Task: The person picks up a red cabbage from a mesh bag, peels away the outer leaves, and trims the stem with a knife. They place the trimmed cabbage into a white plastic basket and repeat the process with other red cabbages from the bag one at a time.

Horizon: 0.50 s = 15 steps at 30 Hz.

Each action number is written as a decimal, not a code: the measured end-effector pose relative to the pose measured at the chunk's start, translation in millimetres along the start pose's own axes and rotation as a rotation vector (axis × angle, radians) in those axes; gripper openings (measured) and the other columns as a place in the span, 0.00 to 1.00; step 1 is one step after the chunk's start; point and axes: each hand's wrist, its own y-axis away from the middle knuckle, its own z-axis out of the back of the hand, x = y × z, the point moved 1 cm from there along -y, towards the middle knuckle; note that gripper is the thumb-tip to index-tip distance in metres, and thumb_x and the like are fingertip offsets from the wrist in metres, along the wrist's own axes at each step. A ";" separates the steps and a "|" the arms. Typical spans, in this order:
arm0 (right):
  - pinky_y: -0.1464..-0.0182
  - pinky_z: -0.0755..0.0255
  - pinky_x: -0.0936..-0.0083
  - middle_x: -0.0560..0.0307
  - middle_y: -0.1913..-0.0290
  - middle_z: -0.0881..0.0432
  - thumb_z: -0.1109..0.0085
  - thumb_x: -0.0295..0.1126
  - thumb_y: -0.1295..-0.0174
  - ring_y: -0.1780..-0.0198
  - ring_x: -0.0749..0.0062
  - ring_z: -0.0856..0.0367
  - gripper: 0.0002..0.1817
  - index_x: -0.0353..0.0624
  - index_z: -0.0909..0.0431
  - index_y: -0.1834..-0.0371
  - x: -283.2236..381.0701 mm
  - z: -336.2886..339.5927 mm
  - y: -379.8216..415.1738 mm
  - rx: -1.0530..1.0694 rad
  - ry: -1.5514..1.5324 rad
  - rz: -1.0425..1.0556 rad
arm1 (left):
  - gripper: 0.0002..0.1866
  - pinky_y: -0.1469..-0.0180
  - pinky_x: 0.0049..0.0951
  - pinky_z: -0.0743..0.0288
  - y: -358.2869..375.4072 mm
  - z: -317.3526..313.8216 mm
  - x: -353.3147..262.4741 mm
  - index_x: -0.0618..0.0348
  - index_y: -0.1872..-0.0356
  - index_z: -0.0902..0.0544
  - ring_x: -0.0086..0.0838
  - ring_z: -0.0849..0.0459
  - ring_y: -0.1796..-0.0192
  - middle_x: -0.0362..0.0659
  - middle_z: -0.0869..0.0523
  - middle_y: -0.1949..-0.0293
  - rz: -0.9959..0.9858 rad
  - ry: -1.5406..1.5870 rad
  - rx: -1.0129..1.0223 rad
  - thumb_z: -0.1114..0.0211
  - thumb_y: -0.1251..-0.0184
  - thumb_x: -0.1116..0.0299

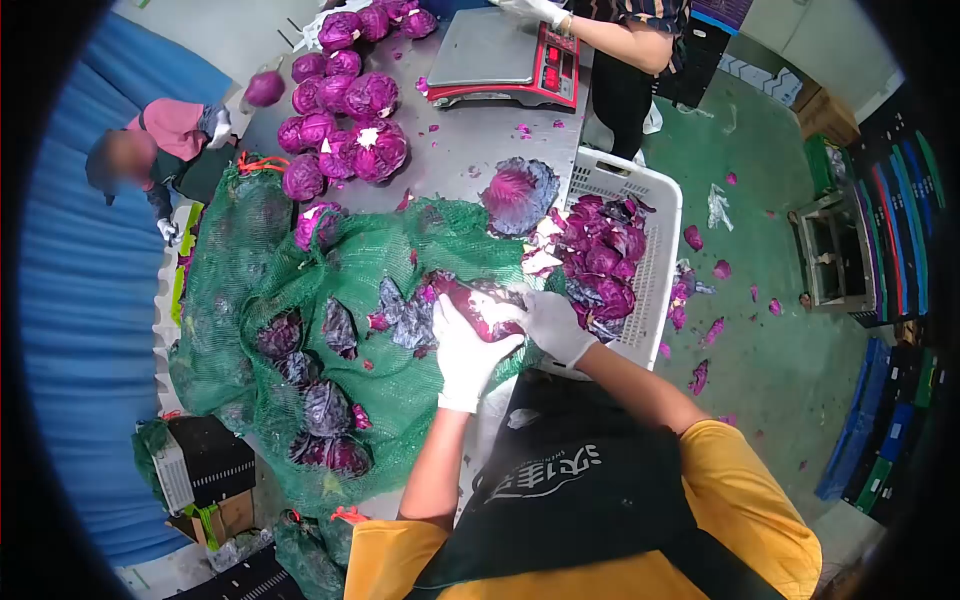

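My left hand (467,352), in a white glove, holds a red cabbage (482,308) from its left side, above the green mesh bag (400,235). On the cabbage's right side is my right hand (552,325), also gloved, with its fingers on the pale cut part. Dark outer leaves (405,318) lie just left of the cabbage. More cabbages (327,408) rest in the mesh at the lower left. A large loose leaf (519,196) lies beyond my hands. To the right, a white basket (655,270) holds many purple leaves.
Peeled cabbages (371,96) are piled at the table's far left, beside a red scale (500,62). One person (640,45) stands behind the scale, another person (170,140) is at the left. Leaf scraps (699,377) litter the green floor. Crates (900,200) stand at the far right.
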 end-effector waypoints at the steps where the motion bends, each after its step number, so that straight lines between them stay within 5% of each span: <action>1: 0.62 0.25 0.59 0.44 0.70 0.18 0.41 0.44 0.41 0.66 0.51 0.17 0.19 0.44 0.24 0.52 -5.7 -5.6 -4.1 0.018 0.051 -0.072 | 0.67 0.29 0.41 0.45 2.9 -1.1 -2.0 0.72 0.30 0.52 0.54 0.43 0.29 0.65 0.44 0.31 0.039 -0.029 -0.003 0.20 0.68 0.47; 2: 0.61 0.24 0.62 0.46 0.70 0.18 0.41 0.43 0.40 0.65 0.54 0.18 0.17 0.44 0.22 0.54 -5.4 -4.2 -6.8 -0.197 0.243 0.296 | 0.68 0.29 0.42 0.45 6.2 -2.4 -2.4 0.71 0.29 0.53 0.55 0.44 0.29 0.64 0.46 0.31 0.049 -0.005 -0.005 0.20 0.68 0.47; 3: 0.60 0.24 0.66 0.51 0.70 0.18 0.41 0.42 0.40 0.64 0.59 0.19 0.14 0.45 0.19 0.59 3.2 7.5 -13.5 -0.022 -0.554 -0.277 | 0.68 0.29 0.42 0.45 10.7 -5.7 1.1 0.71 0.29 0.53 0.55 0.44 0.29 0.64 0.46 0.31 0.049 -0.005 -0.005 0.20 0.68 0.47; 5: 0.62 0.24 0.68 0.52 0.69 0.18 0.42 0.40 0.39 0.64 0.62 0.19 0.11 0.46 0.18 0.61 -39.6 -17.5 -33.1 -0.291 0.110 0.286 | 0.66 0.29 0.42 0.44 18.5 -10.3 11.8 0.70 0.30 0.50 0.52 0.41 0.31 0.61 0.42 0.32 -0.079 -0.061 -0.095 0.19 0.69 0.47; 6: 0.66 0.25 0.68 0.53 0.70 0.19 0.40 0.38 0.42 0.68 0.62 0.20 0.10 0.47 0.18 0.61 -45.3 -17.3 -41.6 -0.262 -0.204 0.354 | 0.66 0.30 0.41 0.43 20.9 -5.0 15.9 0.69 0.30 0.50 0.51 0.39 0.32 0.60 0.41 0.34 -0.107 0.030 -0.095 0.18 0.70 0.49; 9: 0.70 0.27 0.68 0.54 0.72 0.20 0.39 0.34 0.46 0.71 0.62 0.20 0.08 0.50 0.17 0.63 -42.3 -13.4 -35.4 -0.178 0.015 0.520 | 0.67 0.30 0.43 0.42 22.1 12.5 58.4 0.65 0.29 0.49 0.49 0.40 0.31 0.58 0.40 0.34 -0.146 0.360 0.057 0.16 0.71 0.50; 11: 0.72 0.29 0.67 0.56 0.74 0.22 0.39 0.34 0.49 0.73 0.62 0.20 0.07 0.53 0.17 0.67 0.6 6.2 -9.2 -0.224 -0.048 0.445 | 0.67 0.31 0.43 0.41 27.5 23.4 100.4 0.65 0.28 0.51 0.44 0.37 0.32 0.55 0.42 0.33 -0.195 0.340 0.145 0.15 0.71 0.57; 13: 0.72 0.29 0.66 0.55 0.76 0.24 0.40 0.35 0.50 0.73 0.60 0.20 0.08 0.53 0.18 0.66 17.0 -7.8 5.9 -0.005 -0.455 0.081 | 0.67 0.31 0.41 0.41 34.9 30.4 61.6 0.66 0.28 0.54 0.41 0.39 0.32 0.55 0.44 0.33 0.321 1.067 0.207 0.15 0.68 0.62; 14: 0.71 0.29 0.64 0.53 0.78 0.24 0.42 0.36 0.49 0.74 0.59 0.21 0.06 0.50 0.20 0.69 16.1 -22.5 9.4 -0.210 -0.296 0.168 | 0.66 0.31 0.40 0.40 35.1 10.5 73.9 0.68 0.29 0.57 0.39 0.39 0.31 0.55 0.45 0.33 0.293 0.890 0.066 0.16 0.66 0.66; 15: 0.71 0.29 0.64 0.53 0.78 0.24 0.42 0.36 0.49 0.74 0.59 0.21 0.06 0.50 0.20 0.69 13.4 -17.1 9.2 -0.201 -0.302 0.167 | 0.56 0.33 0.37 0.36 38.1 -10.3 90.2 0.67 0.33 0.50 0.38 0.33 0.35 0.54 0.37 0.37 0.244 0.642 -0.099 0.19 0.61 0.70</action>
